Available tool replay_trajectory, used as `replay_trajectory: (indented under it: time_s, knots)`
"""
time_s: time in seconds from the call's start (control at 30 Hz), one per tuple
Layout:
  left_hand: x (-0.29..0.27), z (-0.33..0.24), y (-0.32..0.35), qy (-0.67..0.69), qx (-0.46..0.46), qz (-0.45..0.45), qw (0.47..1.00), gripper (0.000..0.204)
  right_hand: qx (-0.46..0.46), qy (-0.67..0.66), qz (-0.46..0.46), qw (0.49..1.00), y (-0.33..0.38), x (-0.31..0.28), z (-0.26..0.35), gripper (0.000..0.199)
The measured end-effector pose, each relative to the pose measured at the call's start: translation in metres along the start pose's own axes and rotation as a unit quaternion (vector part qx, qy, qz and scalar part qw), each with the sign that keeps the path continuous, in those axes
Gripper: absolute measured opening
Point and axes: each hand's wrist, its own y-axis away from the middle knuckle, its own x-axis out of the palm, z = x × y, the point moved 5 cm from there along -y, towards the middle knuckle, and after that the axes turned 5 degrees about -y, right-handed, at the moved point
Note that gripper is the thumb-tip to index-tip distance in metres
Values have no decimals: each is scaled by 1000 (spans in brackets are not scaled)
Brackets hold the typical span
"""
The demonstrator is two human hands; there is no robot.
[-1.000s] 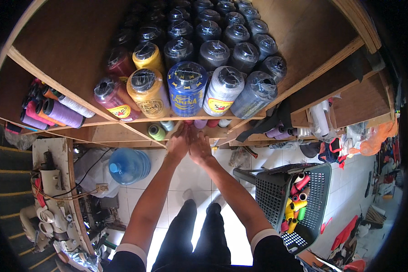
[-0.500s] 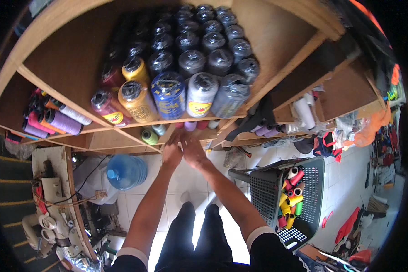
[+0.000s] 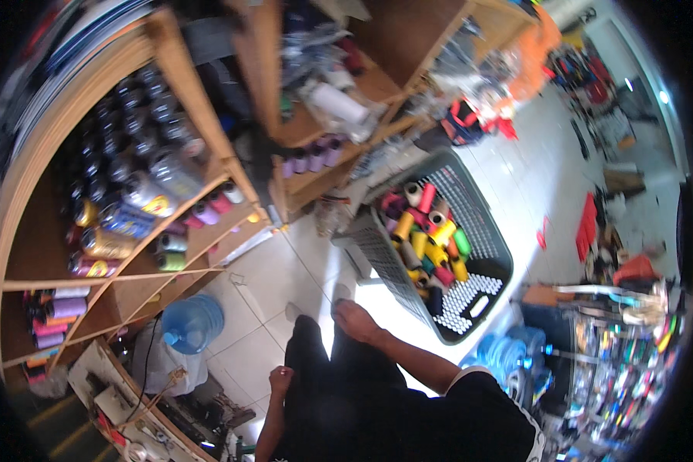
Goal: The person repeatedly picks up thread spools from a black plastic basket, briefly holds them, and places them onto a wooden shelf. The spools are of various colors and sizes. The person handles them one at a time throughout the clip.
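My left hand (image 3: pixel 279 380) hangs low beside my dark trouser leg, fingers curled, nothing seen in it. My right hand (image 3: pixel 354 319) rests over my thigh, close to the near wall of a dark grey plastic basket (image 3: pixel 377 254), and holds nothing that I can see. The basket stands on the white tiled floor and contains several thread cones (image 3: pixel 427 246) in yellow, pink, green and black. Up on the left, a wooden shelf (image 3: pixel 208 127) carries rows of large dark thread spools (image 3: pixel 131 192).
A blue water bottle (image 3: pixel 191 323) stands on the floor at lower left beside a cluttered workbench (image 3: pixel 138 400). Small purple and pink cones (image 3: pixel 312 158) lie on the lower shelves. Red and orange clutter lies on the floor far right. More blue bottles (image 3: pixel 508 354) sit at right.
Both hands have come down from the shelf's front edge to my legs. My view has swung right and down, bringing the basket of cones toward the middle.
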Motion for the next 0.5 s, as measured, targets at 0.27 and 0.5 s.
replay_trajectory:
  time_s: [0.27,0.5]
  knots:
    - [-51,-55,-58,161,6,-20,987,7,120,41,-311,942,56,-144,-7,19]
    - [-42,-130,-72,160,0,-58,985,8,478,-291,-267,785,64,-126,-205,46]
